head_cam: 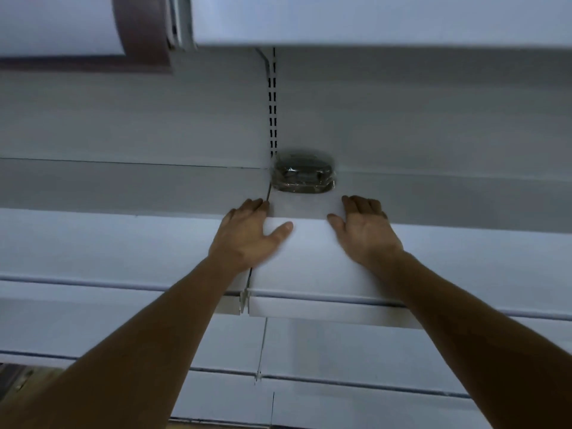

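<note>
Resting pretty much flat, the fingers [257, 206] of the left hand [246, 235] lie straight over the front edge of a white shelf [464, 202]. They hold nothing, and the thumb sticks out to the right along the lip. Same deal on the other side: the right hand [366, 232] has its fingers [360, 205] stretched out and relaxed on the shelf top, thumb pointing left, nothing gripped. So both hands are open, palms down, just touching the shelf, with a patch of bare shelf between them.

Straight ahead of that patch, further in, sits a dark wrapped package [302, 174], rounded, with shiny clear film over it. It's at the very back of the shelf, up against the back panel [418, 119], and neither hand touches it. Can't make out what's inside, too blurry.

The left fingertips sit right by the seam [268, 196] where two shelf sections meet. Above the package a slotted upright [272, 113] runs up the back panel to an upper shelf [371, 23]. Under the forearms are more white lower shelves [340, 348], and top left there's a bit of brown trim [139, 29].
</note>
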The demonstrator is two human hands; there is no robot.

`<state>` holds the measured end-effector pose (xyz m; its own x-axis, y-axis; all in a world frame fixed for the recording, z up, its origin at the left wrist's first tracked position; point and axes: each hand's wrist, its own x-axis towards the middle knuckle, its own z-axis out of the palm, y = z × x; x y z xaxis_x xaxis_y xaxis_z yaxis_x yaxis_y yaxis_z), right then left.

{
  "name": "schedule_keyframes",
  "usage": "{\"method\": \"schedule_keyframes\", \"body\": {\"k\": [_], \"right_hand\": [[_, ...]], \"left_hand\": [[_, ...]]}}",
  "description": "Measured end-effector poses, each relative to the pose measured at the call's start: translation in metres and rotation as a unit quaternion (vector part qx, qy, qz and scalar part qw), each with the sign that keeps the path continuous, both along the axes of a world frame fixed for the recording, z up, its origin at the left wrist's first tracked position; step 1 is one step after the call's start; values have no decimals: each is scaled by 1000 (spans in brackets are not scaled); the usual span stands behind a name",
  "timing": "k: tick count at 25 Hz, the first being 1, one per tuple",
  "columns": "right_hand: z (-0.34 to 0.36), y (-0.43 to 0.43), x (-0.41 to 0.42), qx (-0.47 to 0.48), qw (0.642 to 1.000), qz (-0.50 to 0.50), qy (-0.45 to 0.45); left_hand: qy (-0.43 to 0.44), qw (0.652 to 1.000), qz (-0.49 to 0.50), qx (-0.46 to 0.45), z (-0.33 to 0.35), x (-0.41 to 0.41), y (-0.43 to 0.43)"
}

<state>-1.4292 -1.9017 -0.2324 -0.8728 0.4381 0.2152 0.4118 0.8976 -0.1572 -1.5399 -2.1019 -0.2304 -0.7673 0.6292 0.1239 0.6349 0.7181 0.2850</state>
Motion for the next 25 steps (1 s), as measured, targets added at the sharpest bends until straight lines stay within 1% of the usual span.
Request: {"method": "schedule_keyframes", "body": {"k": [3, 6, 9, 10, 13, 16, 21, 25], "right_hand": [[7, -17, 31, -20, 1000, 18, -15], [14, -37, 67, -96, 995, 30, -15], [22, -53, 105, -179, 982, 54, -29], [25, -58, 117, -193, 978, 65, -43], [42, -66, 147, -208, 970, 86, -94], [71, -75, 170, -182, 976, 98, -75], [125, -92, 207, -135, 983, 121, -26], [175, -102, 226, -119, 983, 140, 7]], "left_hand": [[-59, 998, 4, 7, 4, 30, -15], [-82, 997, 9, 2, 9, 68, -29], [-115, 993, -11, -10, 16, 107, -40], [-125, 992, -21, -13, 19, 119, -43], [-108, 993, -41, 13, 35, 148, -48], [-83, 993, -63, 50, 60, 172, -51], [-93, 985, -99, 110, 109, 199, -62], [-49, 977, -126, 162, 151, 215, -73]]}}
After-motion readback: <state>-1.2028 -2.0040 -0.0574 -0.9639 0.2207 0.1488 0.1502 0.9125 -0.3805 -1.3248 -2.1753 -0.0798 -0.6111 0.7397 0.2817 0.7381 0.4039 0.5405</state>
